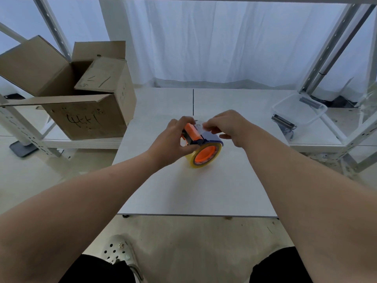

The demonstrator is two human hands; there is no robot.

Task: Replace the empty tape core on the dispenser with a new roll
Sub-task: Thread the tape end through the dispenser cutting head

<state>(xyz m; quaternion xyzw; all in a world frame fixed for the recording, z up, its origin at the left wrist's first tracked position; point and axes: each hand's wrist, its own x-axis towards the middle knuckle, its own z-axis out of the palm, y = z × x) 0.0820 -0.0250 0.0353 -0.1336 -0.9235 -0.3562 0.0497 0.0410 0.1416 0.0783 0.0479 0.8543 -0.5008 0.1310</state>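
Observation:
An orange and blue tape dispenser (192,132) is held just above the middle of the white table (195,190). A roll of clear yellowish tape (206,157) sits on its orange hub. My left hand (173,139) is wrapped around the dispenser's handle side. My right hand (226,125) pinches the free end of the clear tape (201,125) at the dispenser's top, near the cutter. No empty core is visible.
An open cardboard box (81,94) stands on a low shelf at the left. A clear plastic container (299,109) and a metal part (283,121) lie on the shelf at the right. White metal racks flank the table. A curtain hangs behind.

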